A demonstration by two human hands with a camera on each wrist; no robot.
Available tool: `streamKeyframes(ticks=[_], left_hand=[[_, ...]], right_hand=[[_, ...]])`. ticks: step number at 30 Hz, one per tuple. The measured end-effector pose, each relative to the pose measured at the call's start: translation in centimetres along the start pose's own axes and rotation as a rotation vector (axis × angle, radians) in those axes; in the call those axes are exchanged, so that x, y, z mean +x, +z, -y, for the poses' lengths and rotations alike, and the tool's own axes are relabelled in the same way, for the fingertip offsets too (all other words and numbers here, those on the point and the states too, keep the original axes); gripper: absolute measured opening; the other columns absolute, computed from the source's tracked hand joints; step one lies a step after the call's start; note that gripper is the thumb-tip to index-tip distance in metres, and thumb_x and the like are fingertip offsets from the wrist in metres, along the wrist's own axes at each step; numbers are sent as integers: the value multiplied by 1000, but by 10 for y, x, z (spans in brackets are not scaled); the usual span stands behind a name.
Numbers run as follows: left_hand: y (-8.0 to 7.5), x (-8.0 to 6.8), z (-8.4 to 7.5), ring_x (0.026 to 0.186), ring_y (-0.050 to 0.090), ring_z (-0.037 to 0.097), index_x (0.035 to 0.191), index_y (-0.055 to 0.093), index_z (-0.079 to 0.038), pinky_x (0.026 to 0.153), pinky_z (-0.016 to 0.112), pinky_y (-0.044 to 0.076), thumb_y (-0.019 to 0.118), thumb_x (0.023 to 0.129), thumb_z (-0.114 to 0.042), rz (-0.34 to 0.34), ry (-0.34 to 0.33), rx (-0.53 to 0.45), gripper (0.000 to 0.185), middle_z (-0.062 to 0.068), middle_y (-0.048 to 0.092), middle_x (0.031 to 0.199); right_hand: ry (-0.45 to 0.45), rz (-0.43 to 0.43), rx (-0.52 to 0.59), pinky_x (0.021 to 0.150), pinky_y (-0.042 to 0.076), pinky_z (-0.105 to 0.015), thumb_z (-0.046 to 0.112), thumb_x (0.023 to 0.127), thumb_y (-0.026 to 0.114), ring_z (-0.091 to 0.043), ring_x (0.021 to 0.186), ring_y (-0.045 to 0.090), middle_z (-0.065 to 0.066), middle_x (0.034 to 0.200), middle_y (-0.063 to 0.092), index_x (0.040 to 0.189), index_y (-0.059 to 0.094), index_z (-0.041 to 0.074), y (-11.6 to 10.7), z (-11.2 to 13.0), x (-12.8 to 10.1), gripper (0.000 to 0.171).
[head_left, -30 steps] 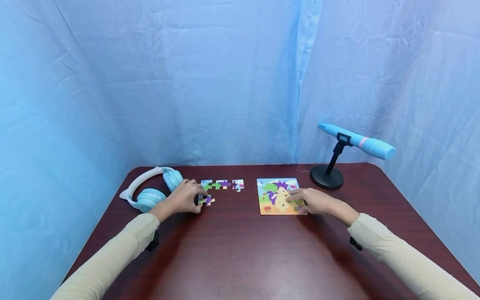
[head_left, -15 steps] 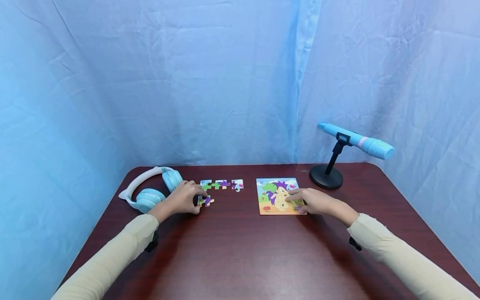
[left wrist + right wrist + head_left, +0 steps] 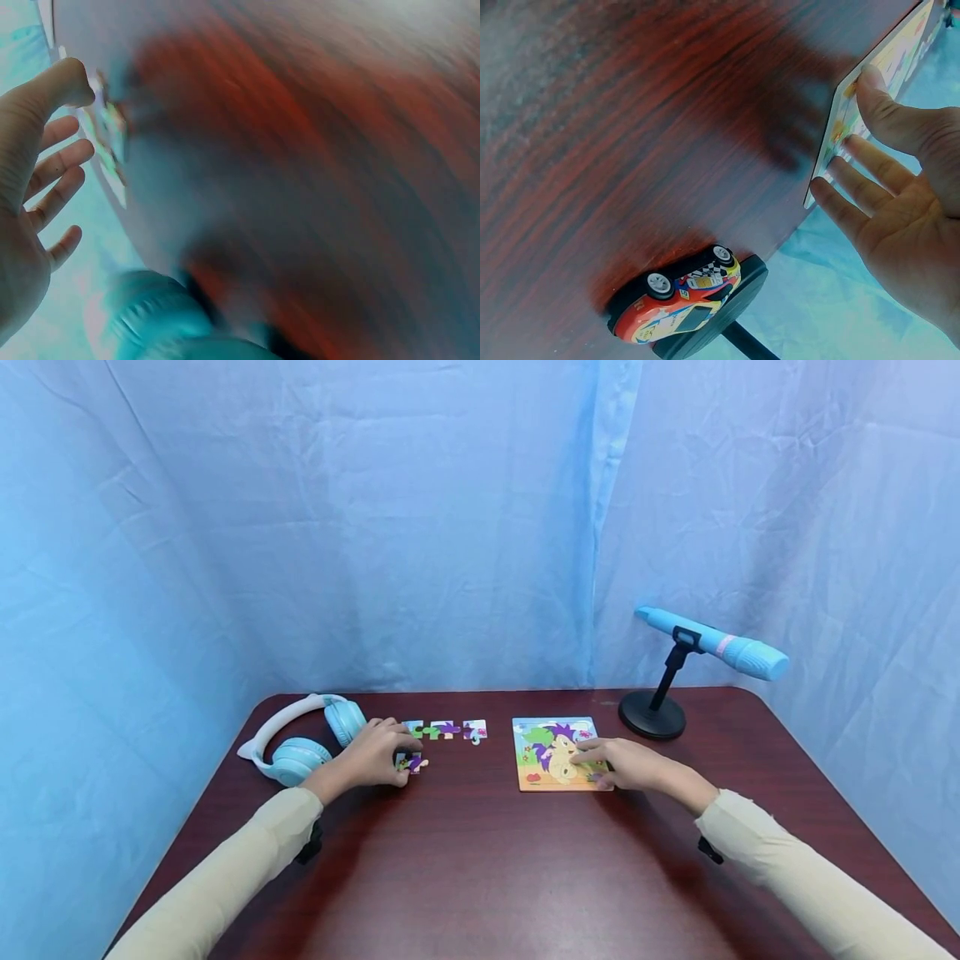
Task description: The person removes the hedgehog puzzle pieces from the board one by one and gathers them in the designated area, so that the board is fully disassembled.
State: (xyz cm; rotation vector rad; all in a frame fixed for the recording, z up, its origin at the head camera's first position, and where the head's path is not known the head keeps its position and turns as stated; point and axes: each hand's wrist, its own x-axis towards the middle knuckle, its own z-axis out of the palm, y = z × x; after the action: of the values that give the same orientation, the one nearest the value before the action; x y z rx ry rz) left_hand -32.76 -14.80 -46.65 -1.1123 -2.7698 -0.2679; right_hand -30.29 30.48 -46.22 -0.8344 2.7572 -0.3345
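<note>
My left hand (image 3: 369,755) is by a loose jigsaw piece (image 3: 410,764), thumb at its near side and fingers arched over its far side. In the left wrist view thumb and fingers are spread apart, with a gap between them. Beyond lies a row of other jigsaw pieces (image 3: 445,728), the leftmost partly covered by the fingers. My right hand (image 3: 626,762) rests its fingertips on a square puzzle board (image 3: 542,775) showing a purple-haired cartoon figure. In the right wrist view its fingers are mostly straight, and the thumb lies at the board's edge.
Light-blue headphones (image 3: 302,758) with a white band lie left of my left hand. A blue microphone (image 3: 723,643) on a round black stand (image 3: 654,714) is at the back right. A toy car (image 3: 679,300) sits beside the stand's base. Blue cloth hangs behind the table (image 3: 480,860).
My left hand shifts slightly to the right, its fingers now covering more of the back row's leftmost piece. The right hand and the puzzle board stay in place.
</note>
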Motion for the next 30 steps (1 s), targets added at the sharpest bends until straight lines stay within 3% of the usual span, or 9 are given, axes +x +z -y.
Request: streamKeyframes(ticks=[9, 17, 20, 30], left_hand=[[0, 46, -37, 105, 59, 26, 120, 76, -13, 99, 53, 44, 80, 81, -28, 5, 55, -47, 42, 7, 72, 118], [15, 93, -78, 108, 59, 25, 128, 72, -13, 98, 50, 44, 78, 85, -33, 96, 61, -146, 48, 8, 70, 124], [22, 108, -92, 114, 59, 25, 131, 71, -13, 99, 48, 45, 78, 85, -38, 126, 58, -140, 52, 6, 69, 129], [39, 141, -120, 118, 59, 22, 132, 70, -13, 101, 42, 46, 80, 86, -40, 168, 10, -253, 54, 4, 68, 130]], right_hand=[[-21, -23, 1, 101, 52, -51, 3, 90, 73, -44, 139, 49, -20, 150, 53, 139, 65, 13, 1, -1, -1, 51], [-41, -37, -5, 89, 54, -39, 0, 88, 73, -43, 138, 51, -20, 149, 55, 137, 67, 14, 2, 2, 1, 51], [-35, -29, 4, 91, 54, -40, 0, 89, 73, -42, 138, 51, -19, 150, 54, 137, 67, 14, 3, 4, 2, 51], [-42, -16, 1, 95, 54, -46, 1, 89, 73, -42, 137, 52, -21, 150, 54, 137, 66, 14, 3, 5, 2, 50]])
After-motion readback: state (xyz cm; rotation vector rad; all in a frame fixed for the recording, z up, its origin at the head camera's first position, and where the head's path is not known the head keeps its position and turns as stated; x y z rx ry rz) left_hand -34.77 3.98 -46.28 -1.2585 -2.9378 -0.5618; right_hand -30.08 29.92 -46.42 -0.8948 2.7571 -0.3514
